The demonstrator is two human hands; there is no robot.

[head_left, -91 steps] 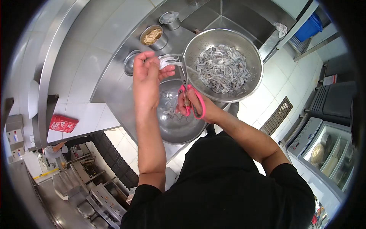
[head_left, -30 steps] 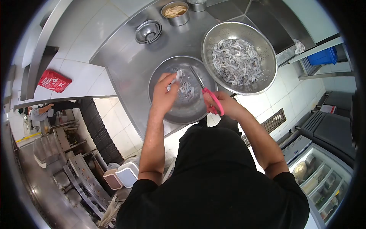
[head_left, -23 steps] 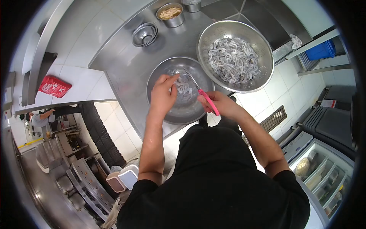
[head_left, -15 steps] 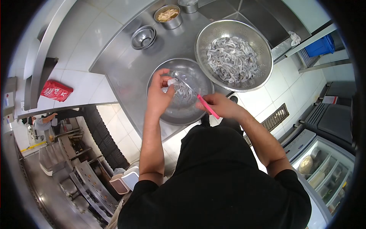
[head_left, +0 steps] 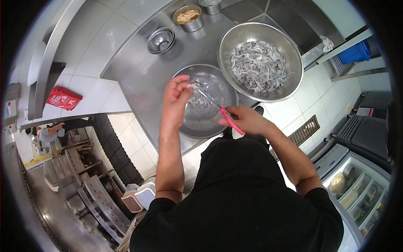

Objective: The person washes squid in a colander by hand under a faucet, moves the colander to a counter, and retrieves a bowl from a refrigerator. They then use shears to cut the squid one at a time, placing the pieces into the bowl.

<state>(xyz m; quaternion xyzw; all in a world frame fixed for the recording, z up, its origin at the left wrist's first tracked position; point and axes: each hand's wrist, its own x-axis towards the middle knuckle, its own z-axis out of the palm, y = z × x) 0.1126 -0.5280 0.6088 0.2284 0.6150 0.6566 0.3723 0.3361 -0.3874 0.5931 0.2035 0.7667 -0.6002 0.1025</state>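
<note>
My left hand (head_left: 174,95) is closed in a pinch over the metal bowl (head_left: 218,90), holding a small, pale, squid-like piece (head_left: 194,85). Around the pink handles of a pair of scissors (head_left: 228,119) my right hand (head_left: 248,120) is closed, at the bowl's near right edge. The metal blades slant up and left, their tips at the pale piece. Thin greyish-white strips (head_left: 202,105) lie in the bottom of the bowl, partly behind the left hand. Beside the bowl, a large perforated colander (head_left: 294,80) holds a heap of grey-white, squid-like strips (head_left: 258,66).
Stacked small steel bowls (head_left: 160,40) and a steel container of yellowish pieces (head_left: 188,17) stand at the counter's back. A red packet (head_left: 64,98) lies at left. A glass-topped chest (head_left: 357,185) stands on the right. Another person (head_left: 51,133) is far left.
The scissors' tips have come up to the pale piece in my left hand. My right hand has shifted slightly right and down, and the whole view has moved a little.
</note>
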